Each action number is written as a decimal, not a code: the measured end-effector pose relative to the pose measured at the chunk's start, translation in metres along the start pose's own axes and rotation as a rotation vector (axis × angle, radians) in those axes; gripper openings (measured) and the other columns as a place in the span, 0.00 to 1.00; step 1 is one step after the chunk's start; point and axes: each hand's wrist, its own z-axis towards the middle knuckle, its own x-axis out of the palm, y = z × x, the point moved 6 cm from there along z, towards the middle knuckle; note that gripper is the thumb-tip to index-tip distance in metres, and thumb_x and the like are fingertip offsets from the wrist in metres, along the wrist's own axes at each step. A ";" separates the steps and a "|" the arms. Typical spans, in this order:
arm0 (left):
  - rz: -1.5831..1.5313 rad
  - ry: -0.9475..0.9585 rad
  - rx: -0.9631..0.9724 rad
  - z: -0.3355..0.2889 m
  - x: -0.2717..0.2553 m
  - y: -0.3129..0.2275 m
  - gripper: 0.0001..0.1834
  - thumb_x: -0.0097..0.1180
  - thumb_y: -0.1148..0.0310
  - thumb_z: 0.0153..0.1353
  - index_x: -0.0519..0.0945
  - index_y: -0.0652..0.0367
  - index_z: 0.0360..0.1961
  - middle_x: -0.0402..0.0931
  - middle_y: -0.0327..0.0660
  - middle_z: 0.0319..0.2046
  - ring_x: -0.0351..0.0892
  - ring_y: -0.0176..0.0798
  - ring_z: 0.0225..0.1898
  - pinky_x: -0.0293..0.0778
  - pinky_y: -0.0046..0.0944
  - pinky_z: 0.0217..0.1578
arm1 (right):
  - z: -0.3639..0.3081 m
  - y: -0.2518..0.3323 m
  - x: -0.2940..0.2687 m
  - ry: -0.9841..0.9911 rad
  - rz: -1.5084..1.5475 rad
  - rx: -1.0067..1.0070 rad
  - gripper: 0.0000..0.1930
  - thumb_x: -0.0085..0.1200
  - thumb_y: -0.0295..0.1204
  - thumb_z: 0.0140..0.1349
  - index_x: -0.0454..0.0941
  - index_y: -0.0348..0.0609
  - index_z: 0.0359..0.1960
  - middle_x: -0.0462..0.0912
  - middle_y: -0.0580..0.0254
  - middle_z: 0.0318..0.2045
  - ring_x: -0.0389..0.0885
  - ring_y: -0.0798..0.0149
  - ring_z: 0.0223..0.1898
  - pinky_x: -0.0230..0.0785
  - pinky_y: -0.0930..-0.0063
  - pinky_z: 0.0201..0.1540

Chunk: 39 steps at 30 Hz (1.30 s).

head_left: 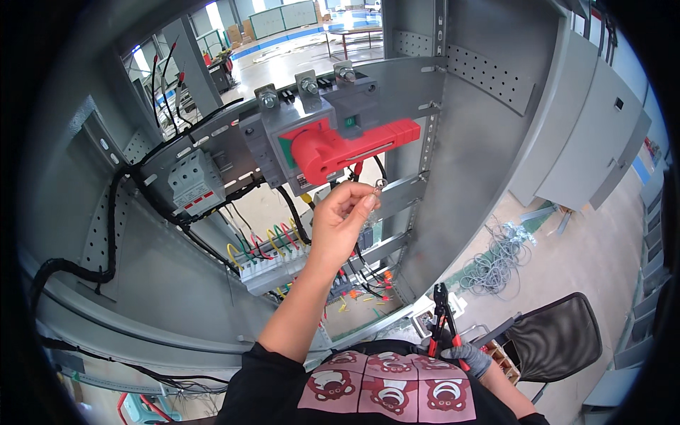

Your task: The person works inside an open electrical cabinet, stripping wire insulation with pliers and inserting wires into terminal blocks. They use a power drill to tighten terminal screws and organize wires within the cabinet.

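Note:
My bare left hand (pixel 345 216) reaches into the grey metal cabinet, thumb and forefinger pinching a small silvery ring terminal (pixel 380 184). Just above it is a switch-disconnector (pixel 297 117) with a large red rotary handle (pixel 354 147) and three bolted terminals along its top. Behind and below my left hand, partly hidden by it, run black cables and a row of small breakers (pixel 273 269) with coloured wire loops. Low at my right, my right hand (pixel 471 358), in a grey glove, grips crimping pliers (pixel 443 326) with red-and-black handles, jaws pointing up.
A grey surge protector (pixel 195 185) is mounted left of the switch. Black wiring harness (pixel 112 219) follows the cabinet's left side. Coiled grey cable (pixel 496 262) lies on the floor at right, near a black mesh chair (pixel 563 340). Wire scraps (pixel 365 294) litter the cabinet bottom.

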 end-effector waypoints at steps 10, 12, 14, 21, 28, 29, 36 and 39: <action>0.034 0.022 0.126 -0.002 -0.003 -0.010 0.06 0.53 0.74 0.64 0.75 0.67 0.37 0.71 0.39 0.39 0.76 0.31 0.37 0.74 0.31 0.40 | 0.044 0.193 0.142 -0.473 -1.784 -0.777 0.43 0.56 0.33 0.49 0.50 0.32 0.66 0.65 0.30 0.52 0.65 0.35 0.54 0.59 0.50 0.59; 0.026 0.018 0.156 -0.001 -0.001 -0.014 0.05 0.52 0.75 0.64 0.75 0.68 0.37 0.70 0.40 0.39 0.76 0.31 0.37 0.76 0.31 0.41 | 0.049 0.201 0.151 -0.485 -1.857 -0.812 0.44 0.57 0.35 0.49 0.50 0.30 0.66 0.64 0.30 0.53 0.64 0.35 0.56 0.55 0.50 0.62; 0.021 0.006 0.190 -0.001 -0.001 -0.014 0.05 0.52 0.76 0.64 0.75 0.68 0.37 0.70 0.40 0.39 0.76 0.31 0.37 0.76 0.31 0.41 | 0.050 0.206 0.156 -0.502 -1.919 -0.807 0.44 0.57 0.35 0.49 0.49 0.30 0.66 0.64 0.30 0.54 0.63 0.35 0.57 0.53 0.50 0.64; 0.106 -0.013 0.225 -0.003 -0.001 -0.014 0.04 0.52 0.78 0.63 0.75 0.68 0.37 0.71 0.39 0.38 0.76 0.30 0.36 0.74 0.30 0.40 | 0.043 0.214 0.167 -0.498 -1.965 -0.725 0.47 0.56 0.28 0.42 0.48 0.32 0.67 0.59 0.29 0.57 0.59 0.31 0.60 0.52 0.50 0.66; 0.164 -0.080 0.229 -0.005 -0.001 -0.013 0.03 0.52 0.81 0.61 0.76 0.68 0.36 0.71 0.39 0.36 0.74 0.29 0.34 0.72 0.28 0.37 | 0.045 0.216 0.169 -0.491 -2.063 -0.738 0.46 0.57 0.28 0.42 0.49 0.30 0.65 0.61 0.29 0.56 0.61 0.32 0.58 0.54 0.50 0.64; 0.162 -0.093 0.239 -0.005 0.000 -0.013 0.03 0.53 0.81 0.60 0.76 0.68 0.35 0.72 0.38 0.36 0.74 0.29 0.34 0.72 0.28 0.37 | 0.045 0.217 0.169 -0.495 -2.056 -0.743 0.44 0.56 0.28 0.42 0.51 0.29 0.64 0.62 0.29 0.55 0.62 0.33 0.58 0.55 0.50 0.64; 0.157 -0.145 0.267 -0.006 0.001 -0.009 0.03 0.53 0.81 0.60 0.76 0.68 0.35 0.72 0.38 0.35 0.73 0.28 0.33 0.71 0.27 0.35 | 0.049 0.219 0.163 -0.514 -2.033 -0.781 0.35 0.56 0.23 0.40 0.62 0.32 0.56 0.69 0.38 0.46 0.70 0.40 0.49 0.65 0.54 0.54; 0.147 -0.143 0.253 -0.007 0.002 -0.010 0.03 0.53 0.81 0.60 0.76 0.69 0.35 0.71 0.38 0.34 0.73 0.28 0.32 0.71 0.27 0.35 | 0.055 0.225 0.162 -0.543 -2.035 -0.736 0.32 0.55 0.22 0.39 0.65 0.35 0.53 0.71 0.41 0.43 0.71 0.42 0.46 0.67 0.54 0.50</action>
